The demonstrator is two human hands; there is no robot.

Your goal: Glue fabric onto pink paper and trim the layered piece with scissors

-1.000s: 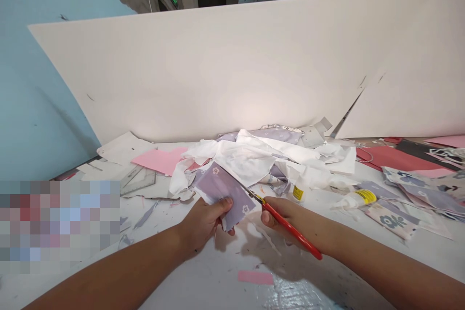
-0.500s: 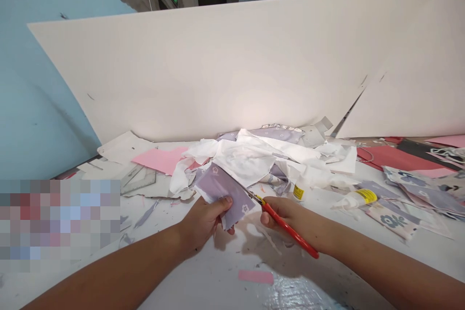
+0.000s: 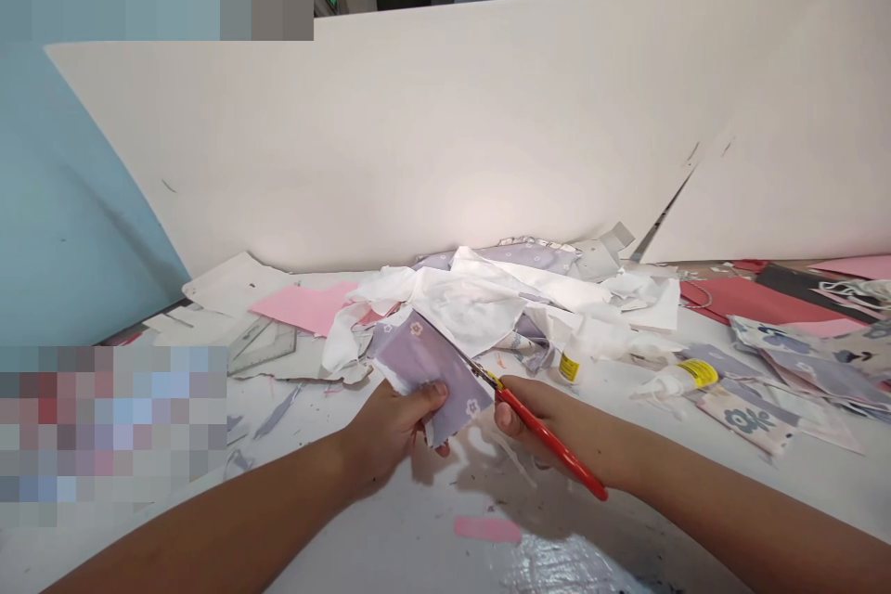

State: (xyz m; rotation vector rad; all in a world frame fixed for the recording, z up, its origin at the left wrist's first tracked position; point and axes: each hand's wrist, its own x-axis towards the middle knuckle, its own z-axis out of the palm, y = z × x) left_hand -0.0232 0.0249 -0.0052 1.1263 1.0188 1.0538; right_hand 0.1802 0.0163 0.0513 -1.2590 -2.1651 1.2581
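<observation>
My left hand is closed on a lilac piece of fabric with small white flowers, thumb on top, holding it a little above the white table. My right hand grips red-handled scissors. Their blades lie along the fabric's right edge.
A heap of white and lilac cloth lies just behind my hands. Pink paper and a clear set square are at the left. Two glue bottles and patterned scraps lie at the right. A pink strip is near me. White boards stand behind.
Both hands and the fabric stay almost where they were. The scissors have shifted slightly to the left along the fabric's edge.
</observation>
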